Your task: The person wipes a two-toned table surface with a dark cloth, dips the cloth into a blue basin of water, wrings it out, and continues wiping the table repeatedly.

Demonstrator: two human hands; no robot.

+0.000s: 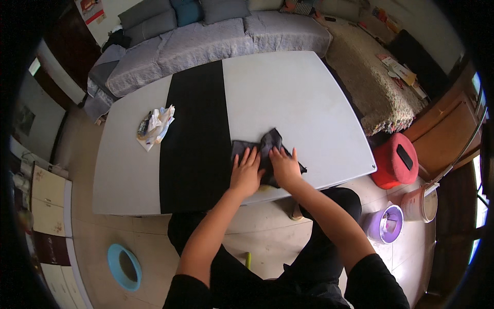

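Looking at one big white table (319, 103) with one black band (198, 113) across it. Behind that, one sofa (200, 44) under a grey cover, plus one beige-covered couch (355, 62) off to the right. Down on the floor: one red stool (386, 167), one orange-pink bucket (412, 206) and one purple bucket (372, 226) at right, one blue basin (113, 265) at left. Then one rumpled dark cloth (270, 141) near the table's near edge, just right of the band. Taking up tabletop left of the band: one heap of packaging (157, 126). Two hands, left hand (247, 172) and right hand (285, 167), both palm-down, fingers spread, pressed on the cloth and hiding part of it. Smallest: one flat black item (405, 156) atop the stool.
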